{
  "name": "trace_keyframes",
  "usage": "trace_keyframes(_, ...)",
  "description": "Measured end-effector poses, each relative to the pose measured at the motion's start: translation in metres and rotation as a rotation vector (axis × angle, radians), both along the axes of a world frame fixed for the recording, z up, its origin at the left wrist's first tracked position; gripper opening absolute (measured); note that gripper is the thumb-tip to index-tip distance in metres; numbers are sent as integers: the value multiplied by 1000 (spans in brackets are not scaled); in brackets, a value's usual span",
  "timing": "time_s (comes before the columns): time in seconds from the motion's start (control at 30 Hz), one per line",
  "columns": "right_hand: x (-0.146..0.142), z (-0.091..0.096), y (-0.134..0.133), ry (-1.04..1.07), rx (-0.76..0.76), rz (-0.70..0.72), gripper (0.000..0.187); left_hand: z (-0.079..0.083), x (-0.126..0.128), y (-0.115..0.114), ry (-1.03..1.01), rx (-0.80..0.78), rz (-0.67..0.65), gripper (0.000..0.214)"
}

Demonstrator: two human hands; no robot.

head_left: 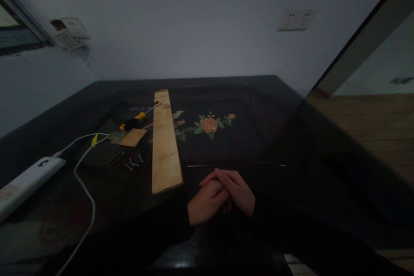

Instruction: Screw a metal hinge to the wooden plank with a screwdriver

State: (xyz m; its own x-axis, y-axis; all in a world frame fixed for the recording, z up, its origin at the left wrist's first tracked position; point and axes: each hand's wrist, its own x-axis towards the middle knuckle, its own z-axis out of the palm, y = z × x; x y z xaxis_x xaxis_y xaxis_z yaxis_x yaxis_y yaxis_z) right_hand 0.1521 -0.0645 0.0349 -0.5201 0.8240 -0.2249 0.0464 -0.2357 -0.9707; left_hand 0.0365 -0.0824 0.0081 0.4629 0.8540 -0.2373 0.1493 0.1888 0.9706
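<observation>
My left hand (205,205) and my right hand (238,190) are clasped together at the near side of a dark glossy table (233,148). The right hand's fingers lie over the left hand, and both hands are closed. Some of the left fingers are hidden beneath the right. Just left of my hands, a long pale wooden board (166,146) lies lengthwise, pointing away from me. Beyond it to the left are a yellow and black screwdriver (132,121), its shaft reaching onto the board, and a small wooden piece (133,138). Several screws (132,164) lie nearer, beside dark metal strips (115,158).
At the left edge a white elongated device (30,183) has a white cable (84,185) looping toward me. A painted flower (209,125) decorates the tabletop. Behind the table stands a white wall (187,26) with sockets (296,20). Wooden flooring (365,127) shows at right.
</observation>
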Motion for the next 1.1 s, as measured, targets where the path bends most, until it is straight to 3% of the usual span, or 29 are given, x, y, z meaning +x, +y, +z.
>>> trace_keyframes(1.1,1,-4,2,9,-11,11,63,3,1,1,6,7,-3,40)
